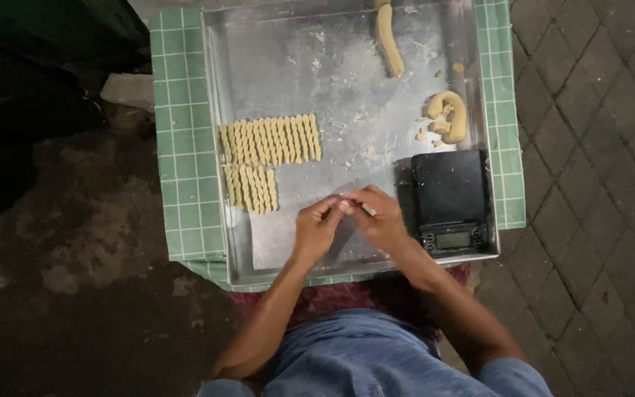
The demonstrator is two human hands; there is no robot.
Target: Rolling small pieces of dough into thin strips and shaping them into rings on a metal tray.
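**Fingertips meet over a small piece of dough above the metal tray**

The left hand (316, 226) and the right hand (378, 219) are brought together, fingertips touching over the near part of the metal tray (332, 66). Between the fingertips a small pale piece of dough (347, 204) shows; both hands pinch it, though it is too small and too covered to tell its shape. The fingers of both hands are curled in around that point, not spread.

Just to the right of the right hand, almost against its wrist, stands a black kitchen scale (450, 198) with a small display on its near edge. It sits in the tray's near right corner.

To the left of the left hand and a little farther away lie the twisted dough sticks (267, 156), pale yellow, packed side by side in two rows; the farther row is longer than the nearer one.

Beyond the scale, well past the right hand, lies a curled dough lump (450, 116) with crumbs beside it. Farther still, near the tray's far edge, is a long dough roll (389, 45). Flour and crumbs speckle the bare metal between them.

The tray rests on a green checked cloth (181, 147), which shows along its left and right sides. Grey paving stones (597, 147) lie to the right.
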